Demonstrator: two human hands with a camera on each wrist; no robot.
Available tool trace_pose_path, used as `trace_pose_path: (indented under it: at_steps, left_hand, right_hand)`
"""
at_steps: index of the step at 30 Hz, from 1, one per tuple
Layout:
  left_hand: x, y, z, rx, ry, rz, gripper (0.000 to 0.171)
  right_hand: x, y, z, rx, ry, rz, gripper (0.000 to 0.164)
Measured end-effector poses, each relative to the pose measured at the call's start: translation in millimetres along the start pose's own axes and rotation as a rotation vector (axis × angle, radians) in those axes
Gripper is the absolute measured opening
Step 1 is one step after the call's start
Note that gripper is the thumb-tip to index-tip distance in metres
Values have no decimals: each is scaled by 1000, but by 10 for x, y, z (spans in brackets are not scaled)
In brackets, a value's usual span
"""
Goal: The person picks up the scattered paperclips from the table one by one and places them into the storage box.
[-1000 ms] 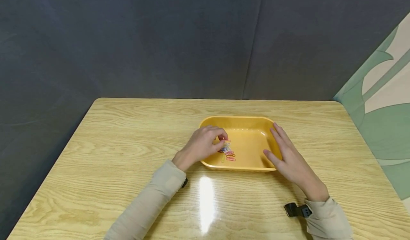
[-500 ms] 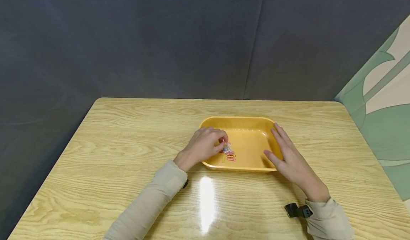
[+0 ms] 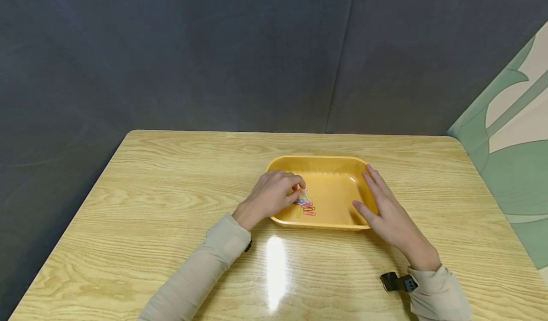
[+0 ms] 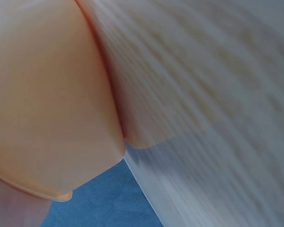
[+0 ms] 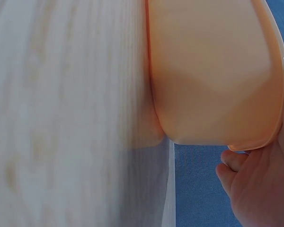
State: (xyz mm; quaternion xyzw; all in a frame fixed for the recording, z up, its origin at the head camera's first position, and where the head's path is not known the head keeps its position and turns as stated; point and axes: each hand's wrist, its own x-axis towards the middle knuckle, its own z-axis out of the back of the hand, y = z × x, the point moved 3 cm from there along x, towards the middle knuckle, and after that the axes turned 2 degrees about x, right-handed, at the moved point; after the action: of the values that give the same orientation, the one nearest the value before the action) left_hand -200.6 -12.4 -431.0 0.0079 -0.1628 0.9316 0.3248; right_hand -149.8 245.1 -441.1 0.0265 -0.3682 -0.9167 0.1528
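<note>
A yellow rectangular tray (image 3: 329, 226) stands on the table. Several coloured paper clips (image 3: 307, 210), pink, red, yellow and bluish, lie in its left part. Over that pile is my left hand (image 3: 271, 195), fingers bent and thumb and index tips at the clips; whether a clip is pinched is too small to tell. My right hand (image 3: 391, 216) rests at the tray's right end, fingers extended along the rim and thumb reaching over the inside. In the right wrist view, part of the right hand (image 5: 265, 189) shows beside the tray wall (image 5: 213, 80). The left wrist view mostly shows the tray's outside (image 4: 52, 94).
The wood-grain table (image 3: 171, 183) extends on both sides of the tray. Behind it stands a dark cloth panel (image 3: 231, 54); a green and beige patterned surface (image 3: 518, 164) is at the right. Black straps (image 3: 400, 282) are at the wrists.
My left hand has shifted very slightly right, and the clips at its fingertips have moved a little, a pink one slightly nearer. The right hand and tray look the same.
</note>
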Motion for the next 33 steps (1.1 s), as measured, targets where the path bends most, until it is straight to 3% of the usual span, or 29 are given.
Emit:
trace_pose_path:
  at_steps: [26,33]
  left_hand:
    - [-1,-4,-28,-16,-13,8,13]
    - [-7,6,-5,-68,-38,-5,16]
  right_hand:
    - [-34,-33,-21,2,-16,6,78]
    - [-37,-18,18,1,-43,21,78]
